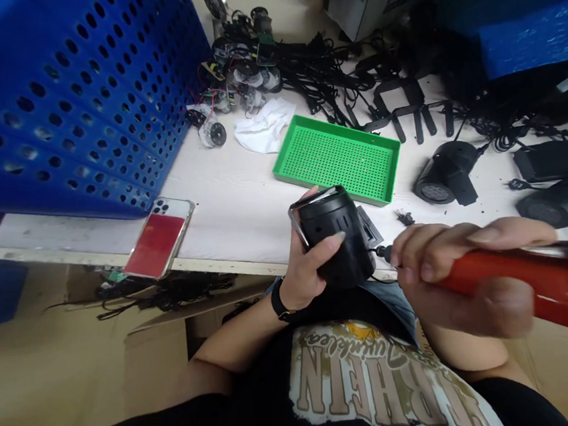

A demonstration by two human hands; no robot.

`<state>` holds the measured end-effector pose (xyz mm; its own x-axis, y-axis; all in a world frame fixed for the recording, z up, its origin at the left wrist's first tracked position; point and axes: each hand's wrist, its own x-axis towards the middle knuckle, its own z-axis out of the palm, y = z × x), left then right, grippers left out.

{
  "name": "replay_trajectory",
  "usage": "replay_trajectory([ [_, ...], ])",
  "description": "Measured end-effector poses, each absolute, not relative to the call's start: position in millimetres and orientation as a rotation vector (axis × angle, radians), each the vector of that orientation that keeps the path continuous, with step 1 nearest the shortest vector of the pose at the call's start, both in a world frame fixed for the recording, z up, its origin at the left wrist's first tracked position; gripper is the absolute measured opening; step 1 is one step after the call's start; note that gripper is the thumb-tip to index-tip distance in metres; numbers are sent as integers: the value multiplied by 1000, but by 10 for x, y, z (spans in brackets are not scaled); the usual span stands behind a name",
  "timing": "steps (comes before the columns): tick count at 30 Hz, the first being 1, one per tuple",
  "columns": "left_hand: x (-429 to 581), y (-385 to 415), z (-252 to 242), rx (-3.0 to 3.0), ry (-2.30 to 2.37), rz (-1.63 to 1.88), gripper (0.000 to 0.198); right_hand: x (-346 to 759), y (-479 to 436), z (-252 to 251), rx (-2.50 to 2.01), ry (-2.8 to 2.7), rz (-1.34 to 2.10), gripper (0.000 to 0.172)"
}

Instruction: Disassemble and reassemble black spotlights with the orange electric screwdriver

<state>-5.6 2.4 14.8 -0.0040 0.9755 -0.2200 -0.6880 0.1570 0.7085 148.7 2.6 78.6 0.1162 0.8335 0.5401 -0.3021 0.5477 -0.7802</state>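
Observation:
My left hand (309, 264) is closed around a black cylindrical lamp housing (336, 235), its thumb across the side. A thin metal bracket (296, 226) shows along the housing's left edge. In my right hand (471, 275) is a red electric screwdriver (546, 281), held level with the fingers wrapped round its front. The driver's dark tip (383, 252) points left and meets or nearly meets the housing's right side; exact contact is too small to tell. Behind the housing, a small grey flat part (368, 225) lies on the table, partly hidden.
A green perforated tray (287, 167) lies just beyond my hands. At left stand a blue crate (103, 110) and a red-backed phone (156, 242) on the table edge. Black lamps (444, 174), brackets (420, 119), tangled cables (310, 70) and a white cloth (263, 126) lie around.

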Motion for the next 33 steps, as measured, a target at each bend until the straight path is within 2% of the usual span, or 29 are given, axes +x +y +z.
replay_trajectory([
  [3, -18, 38, 182, 448, 789, 1394, 76, 1401, 176, 666, -433, -1189, 763, 15],
  [7, -2, 66, 157, 442, 777, 1402, 76, 1398, 245, 662, -437, -1194, 753, 10],
  [15, 3, 61, 126, 431, 771, 1393, 75, 1518, 31, 733, -570, -1177, 808, 30],
  [27, 4, 77, 68, 291, 785, 1362, 78, 1572, -83, 783, -622, -1078, 875, 30],
  [33, -25, 86, 72, 260, 799, 1319, 67, 1572, -133, 797, -673, -1062, 906, 28],
])
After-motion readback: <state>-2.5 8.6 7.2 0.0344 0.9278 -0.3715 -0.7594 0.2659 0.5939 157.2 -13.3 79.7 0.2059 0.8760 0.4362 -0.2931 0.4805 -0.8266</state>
